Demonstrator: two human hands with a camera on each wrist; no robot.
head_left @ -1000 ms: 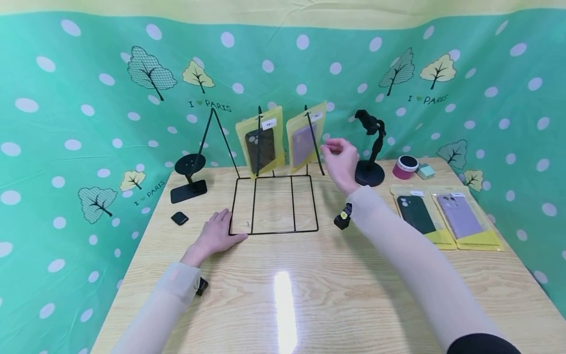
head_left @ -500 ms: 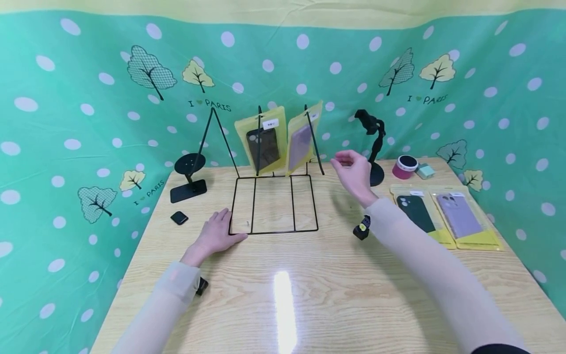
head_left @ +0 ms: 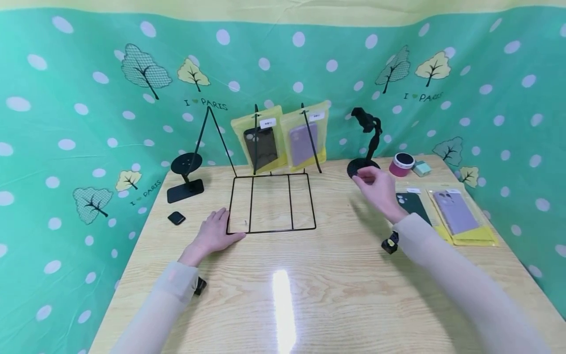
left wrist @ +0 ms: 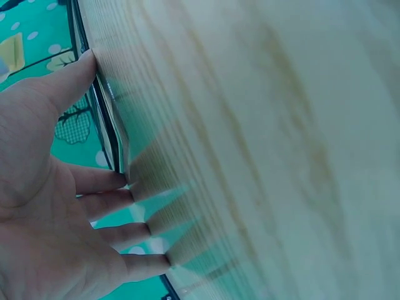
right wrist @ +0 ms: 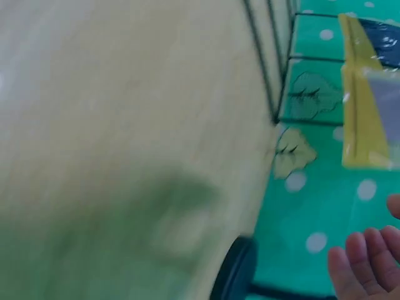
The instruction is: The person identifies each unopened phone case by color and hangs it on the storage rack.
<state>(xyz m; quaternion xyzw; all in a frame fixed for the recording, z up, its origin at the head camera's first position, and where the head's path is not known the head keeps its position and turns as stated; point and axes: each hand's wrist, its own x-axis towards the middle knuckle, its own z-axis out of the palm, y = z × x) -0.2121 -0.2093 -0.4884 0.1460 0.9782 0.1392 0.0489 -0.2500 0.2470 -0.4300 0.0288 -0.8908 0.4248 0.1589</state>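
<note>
A black wire display rack (head_left: pixel 269 231) stands toward the back of the table. From its prongs hang two yellow-edged clear pouches: a pouch with a black phone case (head_left: pixel 265 147) and a pouch with a lilac phone case (head_left: pixel 302 142). My left hand (head_left: pixel 213 233) rests at the rack base's front left corner, fingers spread and straight, as the left wrist view also shows. Right of the rack, my right hand (head_left: pixel 379 191) is raised over the table with loosely bent fingers and nothing in them. It partly covers the pouch with a dark green phone case (head_left: pixel 412 204).
A pouch with a lavender phone case (head_left: pixel 457 211) lies flat at the right. Behind are a black stand (head_left: pixel 367 147), a pink round jar (head_left: pixel 401 164) and a small teal box (head_left: pixel 422 168). Leftward are a black phone stand (head_left: pixel 185 189) and a small black square (head_left: pixel 176 218).
My right hand has drawn away from the rack toward the right and slightly nearer. The lilac case's pouch has swung on its prong and now faces more forward. My left hand stays put.
</note>
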